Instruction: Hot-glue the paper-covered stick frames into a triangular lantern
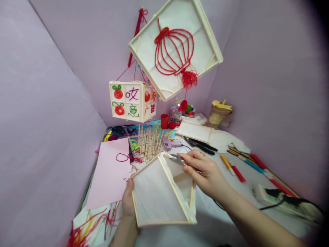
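My left hand [129, 199] grips the left side of a box-shaped lantern frame [158, 193] made of thin wooden sticks and covered in white paper or cloth. The frame tilts toward me, and loose white covering stands out along its right edge. In my right hand [200, 168] is a small pair of scissors [177, 159]; the grey blades lie at the frame's top corner, touching or very near the loose covering. My fingers hide most of the handles.
A finished lantern [125, 101] and a panel with a red yarn lantern [176, 49] hang above. Behind are a glue gun [172, 143], pliers [202, 145], sticks [149, 140] and a framed panel [194, 131]. Pink paper [109, 175] lies left, markers [232, 168] and a power strip [282, 202] right.
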Tool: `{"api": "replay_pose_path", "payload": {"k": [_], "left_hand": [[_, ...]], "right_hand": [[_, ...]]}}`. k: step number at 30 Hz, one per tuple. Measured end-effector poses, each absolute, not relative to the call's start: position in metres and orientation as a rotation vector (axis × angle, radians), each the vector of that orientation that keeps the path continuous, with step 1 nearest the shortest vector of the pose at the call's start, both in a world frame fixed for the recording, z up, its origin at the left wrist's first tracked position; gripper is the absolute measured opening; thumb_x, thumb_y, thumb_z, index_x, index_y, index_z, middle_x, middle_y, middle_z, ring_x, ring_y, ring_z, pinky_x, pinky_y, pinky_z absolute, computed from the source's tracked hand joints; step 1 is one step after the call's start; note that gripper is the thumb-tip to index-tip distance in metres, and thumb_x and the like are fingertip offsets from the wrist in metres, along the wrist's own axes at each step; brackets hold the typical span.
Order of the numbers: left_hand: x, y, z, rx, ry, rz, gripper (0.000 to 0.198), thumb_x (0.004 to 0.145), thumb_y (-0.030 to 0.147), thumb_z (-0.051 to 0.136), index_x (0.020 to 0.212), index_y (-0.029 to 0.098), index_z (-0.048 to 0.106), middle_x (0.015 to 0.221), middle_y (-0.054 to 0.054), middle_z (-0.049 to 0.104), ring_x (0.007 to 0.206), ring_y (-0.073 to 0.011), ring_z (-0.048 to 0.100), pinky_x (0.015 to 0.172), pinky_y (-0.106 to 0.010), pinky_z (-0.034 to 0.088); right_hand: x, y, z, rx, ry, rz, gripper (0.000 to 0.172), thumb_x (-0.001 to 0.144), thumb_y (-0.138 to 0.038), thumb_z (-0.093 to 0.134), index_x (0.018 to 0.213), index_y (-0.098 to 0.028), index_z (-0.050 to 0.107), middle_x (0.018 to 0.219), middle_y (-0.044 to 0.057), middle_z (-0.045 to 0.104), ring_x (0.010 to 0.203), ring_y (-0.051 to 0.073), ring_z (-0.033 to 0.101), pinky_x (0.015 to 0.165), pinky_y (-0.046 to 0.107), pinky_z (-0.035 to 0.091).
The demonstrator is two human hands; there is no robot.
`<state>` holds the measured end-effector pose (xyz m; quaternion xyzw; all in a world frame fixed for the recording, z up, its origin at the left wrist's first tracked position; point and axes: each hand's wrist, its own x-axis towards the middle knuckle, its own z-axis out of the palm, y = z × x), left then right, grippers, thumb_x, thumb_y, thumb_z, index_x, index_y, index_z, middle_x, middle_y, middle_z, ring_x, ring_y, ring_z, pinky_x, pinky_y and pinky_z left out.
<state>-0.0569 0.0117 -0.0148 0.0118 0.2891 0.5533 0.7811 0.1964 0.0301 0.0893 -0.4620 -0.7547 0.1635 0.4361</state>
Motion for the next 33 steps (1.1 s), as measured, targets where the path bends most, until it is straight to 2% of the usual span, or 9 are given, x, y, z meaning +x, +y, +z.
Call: {"api": "replay_pose_path", "payload": {"k": [10,21,33], "left_hand": [[-0.053,0.015,-0.010,-0.033,0.752,1.232,0.038,0.094,0.033,0.044,0.111,0.012,0.071,0.095,-0.015,0.075,0.105,-0.0323,0.067,0.099,-0.047,0.048],[-0.059,0.018,-0.018,0.023,0.555,1.169,0.048,0.097,0.035,0.032,0.119,0.011,0.067,0.099,-0.016,0.074,0.107,-0.0314,0.066,0.101,-0.046,0.046],[-0.057,0.019,-0.017,0.087,0.387,1.173,0.053,0.098,0.036,0.026,0.114,0.012,0.070,0.103,-0.016,0.073,0.113,-0.0306,0.062,0.107,-0.045,0.040]], "right_hand": [[0.194,0.038,0.076,-1.065,-1.831,0.302,0.031,0.089,-0.016,0.054,0.115,-0.023,0.069,0.085,0.007,0.065,0.078,0.018,0.061,0.068,0.030,0.051],[0.197,0.037,0.079,-1.089,-1.841,0.290,0.030,0.086,-0.017,0.057,0.114,-0.020,0.069,0.087,0.007,0.066,0.080,0.019,0.062,0.069,0.029,0.051],[0.203,0.035,0.078,-1.157,-1.856,0.219,0.026,0.089,-0.019,0.054,0.109,-0.013,0.069,0.090,0.010,0.066,0.082,0.020,0.061,0.073,0.032,0.049]]}}
